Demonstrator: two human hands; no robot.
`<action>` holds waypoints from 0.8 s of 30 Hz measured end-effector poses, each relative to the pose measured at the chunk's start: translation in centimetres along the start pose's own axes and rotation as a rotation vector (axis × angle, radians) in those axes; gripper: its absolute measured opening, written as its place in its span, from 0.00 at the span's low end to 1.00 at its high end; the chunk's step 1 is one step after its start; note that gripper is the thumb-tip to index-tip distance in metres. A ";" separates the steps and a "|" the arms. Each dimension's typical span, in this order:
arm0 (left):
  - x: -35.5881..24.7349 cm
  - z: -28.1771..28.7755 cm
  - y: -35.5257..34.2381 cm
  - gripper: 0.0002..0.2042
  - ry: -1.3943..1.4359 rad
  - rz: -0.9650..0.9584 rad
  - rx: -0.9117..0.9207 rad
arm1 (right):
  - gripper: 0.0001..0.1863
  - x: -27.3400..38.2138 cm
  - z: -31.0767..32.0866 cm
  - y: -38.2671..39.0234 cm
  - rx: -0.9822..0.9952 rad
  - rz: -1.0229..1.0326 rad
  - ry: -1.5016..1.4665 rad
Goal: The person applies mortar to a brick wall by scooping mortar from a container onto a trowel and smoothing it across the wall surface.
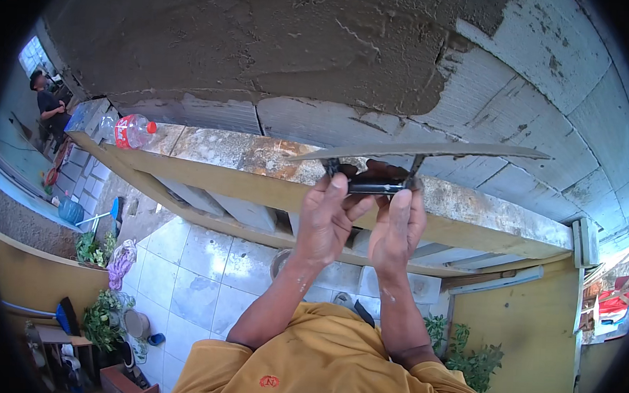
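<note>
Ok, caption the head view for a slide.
Both hands, left hand and right hand, hold a plastering trowel against a half-plastered block wall.

Both hands [361, 224] raised side by side, fingers curled, gripping

A clear plastic bottle [131, 131] with a red cap lies on the concrete ledge [210, 148]. Wet grey plaster [280, 38] covers part of the block wall [548, 73]. Far below are a tiled floor [196, 276], potted plants [102, 317] and a person [49, 104] standing at the left.
</note>
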State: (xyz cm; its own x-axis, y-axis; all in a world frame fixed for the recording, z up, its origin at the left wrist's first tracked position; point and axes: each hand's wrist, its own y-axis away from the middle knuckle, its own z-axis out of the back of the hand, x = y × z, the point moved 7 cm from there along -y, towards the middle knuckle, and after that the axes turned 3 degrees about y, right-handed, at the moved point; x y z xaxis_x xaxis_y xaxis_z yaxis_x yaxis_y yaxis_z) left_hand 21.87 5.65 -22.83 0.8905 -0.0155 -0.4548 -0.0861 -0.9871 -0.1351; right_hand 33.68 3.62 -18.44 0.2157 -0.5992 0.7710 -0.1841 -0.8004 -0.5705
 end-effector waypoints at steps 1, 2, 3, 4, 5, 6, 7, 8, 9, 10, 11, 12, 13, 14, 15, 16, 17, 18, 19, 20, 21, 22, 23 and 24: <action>1.1 -0.9 -0.5 0.18 0.024 0.071 0.022 | 0.24 -0.4 0.7 -0.4 -0.106 -0.024 -0.007; 1.3 -1.4 -0.9 0.18 0.038 0.060 0.032 | 0.20 -0.7 1.3 -0.7 -0.209 -0.049 -0.017; 2.0 -1.9 -1.2 0.19 0.041 0.115 0.054 | 0.20 0.0 1.1 -1.4 -0.196 -0.042 -0.003; 2.2 -2.1 -1.1 0.21 0.039 0.166 0.071 | 0.19 1.6 0.5 -2.4 -0.180 -0.017 -0.009; 1.8 -1.8 -0.9 0.21 0.052 0.153 0.069 | 0.17 2.9 0.1 -3.3 -0.161 0.005 -0.016; 2.5 -1.4 -0.6 0.22 -0.098 0.223 0.087 | 0.17 3.7 0.7 -4.6 -0.154 0.009 0.000; 2.7 -0.8 -0.1 0.23 -0.255 0.287 0.098 | 0.16 4.8 1.0 -6.1 -0.087 0.076 0.104; 1.9 -0.1 0.9 0.22 -0.313 0.326 0.110 | 0.14 5.7 0.7 -7.4 -0.018 0.145 0.204; 1.0 1.2 1.8 0.22 -0.302 0.322 0.121 | 0.14 6.7 0.6 -8.5 -0.013 0.155 0.215; 0.5 3.7 2.9 0.21 -0.393 0.399 0.129 | 0.13 8.0 -0.9 -9.3 0.079 0.275 0.637; 0.1 6.1 4.0 0.20 -0.487 0.474 0.134 | 0.11 8.2 -2.6 -9.9 0.170 0.393 1.054; -0.7 7.9 4.7 0.20 -0.487 0.464 0.138 | 0.12 6.6 -3.1 -10.6 0.223 0.446 1.080; -1.4 10.0 5.3 0.19 -0.538 0.448 0.093 | 0.12 5.0 -3.3 -10.8 0.222 0.452 1.085; -2.1 11.3 5.6 0.18 -0.588 0.435 0.051 | 0.13 3.7 -4.4 -10.3 0.292 0.656 1.343; -2.8 11.7 5.8 0.18 -0.589 0.431 0.052 | 0.13 1.8 -5.6 -9.7 0.365 0.862 1.587; -3.6 11.7 5.7 0.17 -0.571 0.422 0.064 | 0.13 0.4 -5.9 -10.2 0.355 0.869 1.599; -4.3 11.5 5.6 0.16 -0.553 0.414 0.076 | 0.15 -1.0 -7.0 -10.1 0.410 0.997 1.620; -5.1 11.2 5.5 0.16 -0.550 0.414 0.083 | 0.16 -2.0 -8.5 -9.9 0.477 1.122 1.631; -6.2 10.6 5.0 0.15 -0.580 0.390 0.113 | 0.16 -2.3 -9.7 -10.6 0.475 1.125 1.640; -7.2 10.1 4.7 0.15 -0.609 0.366 0.144 | 0.17 -2.3 -10.9 -11.2 0.450 1.154 1.613; -8.0 10.0 4.4 0.15 -0.606 0.364 0.156 | 0.17 -2.1 -12.1 -12.0 0.422 1.187 1.587; -9.0 10.2 4.3 0.14 -0.607 0.338 0.157 | 0.18 -1.5 -13.5 -12.7 0.398 1.214 1.555; -9.8 10.7 4.2 0.14 -0.608 0.313 0.157 | 0.17 -0.5 -14.7 -13.8 0.345 1.223 1.604; -10.6 11.5 4.5 0.14 -0.601 0.315 0.147 | 0.15 0.8 -16.0 -14.9 0.297 1.228 1.649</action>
State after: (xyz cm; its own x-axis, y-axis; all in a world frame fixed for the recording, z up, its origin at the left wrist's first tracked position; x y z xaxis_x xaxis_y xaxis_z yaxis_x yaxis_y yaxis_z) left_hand 6.88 3.16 -28.77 0.4147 -0.1646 -0.8949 -0.3974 -0.9175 -0.0154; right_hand 21.22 15.31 -4.78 -0.7698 -0.2652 -0.5805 0.6298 -0.1677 -0.7585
